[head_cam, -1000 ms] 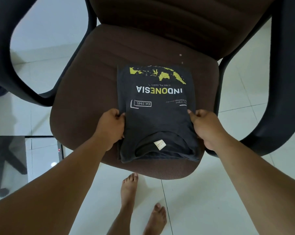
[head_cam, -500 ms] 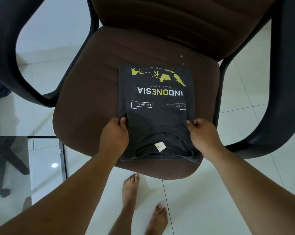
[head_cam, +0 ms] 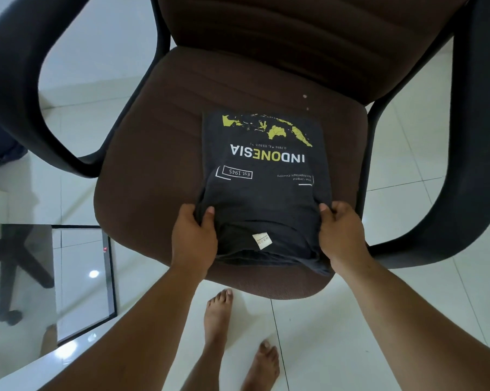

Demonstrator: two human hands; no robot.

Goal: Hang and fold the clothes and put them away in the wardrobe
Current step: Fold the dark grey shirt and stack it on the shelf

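Right now I see a folded dark T-shirt (head_cam: 263, 190) lying on the brown seat of an office chair (head_cam: 159, 153), toward the front edge nearest me. Its print faces up and reads upside down from my view: a yellow map near the far edge, then the word INDONESIA in white and yellow, then a small boxed "Est.1945". The collar end points toward me, and a small white label (head_cam: 262, 240) shows inside the neckline.

My left hand (head_cam: 193, 235) is closed on the shirt's left edge near the collar, thumb on top of the cloth and the other fingers tucked out of sight under it, so it is pinching the fabric. My right hand (head_cam: 341, 235) does the same on the right edge, thumb pressed on top and fingers curled under the fold. The cloth puckers a little between the two grips, and the near end looks slightly raised off the seat, though I cannot tell how far.

The chair's black armrests (head_cam: 21, 88) curve out on both sides. Below the seat is a white tiled floor (head_cam: 308, 328), with two bare feet (head_cam: 218, 314) standing just in front of the chair. A glass tabletop (head_cam: 41, 277) sits at my lower left, reflecting a light
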